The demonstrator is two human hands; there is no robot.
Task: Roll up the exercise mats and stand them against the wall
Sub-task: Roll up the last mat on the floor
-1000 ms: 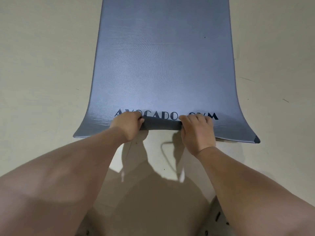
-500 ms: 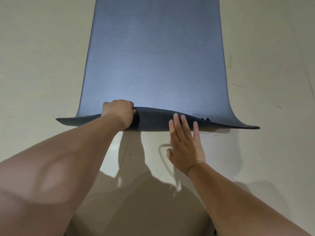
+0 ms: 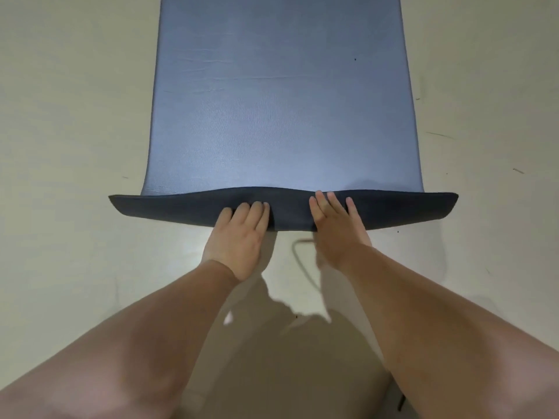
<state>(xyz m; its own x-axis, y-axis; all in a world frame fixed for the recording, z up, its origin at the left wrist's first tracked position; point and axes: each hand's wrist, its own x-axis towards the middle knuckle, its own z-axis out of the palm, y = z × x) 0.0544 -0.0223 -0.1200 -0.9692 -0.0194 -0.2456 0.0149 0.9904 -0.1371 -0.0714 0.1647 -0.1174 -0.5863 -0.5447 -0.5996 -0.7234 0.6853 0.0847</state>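
Evidently the mat (image 3: 281,116) is soft and pliant. It is laid flat on the floor (image 3: 60,146), running away from the person, and its near end is turned over into a low dark fold (image 3: 181,207) that sags and flares toward both corners instead of keeping a straight line. It is judged to be light, springy foam with a grippy skin, so a loose first turn is likely to spring open, or to drift into a cone if it is driven from the middle alone. Hold is best taken on the fold itself, with pressure spread wide and kept even on both sides. The left hand (image 3: 240,234) is laid on the fold just left of centre, its fingers (image 3: 257,210) nearly straight and close together, pressed onto the dark underside. Nothing is gripped, though the thumb is hidden, and whether it is hooked under the edge cannot be told. The right hand (image 3: 335,228) is set just right of centre, flat, with fingers straight and slightly spread, the tips reaching the crest of the fold. The two hands are kept near each other but apart.
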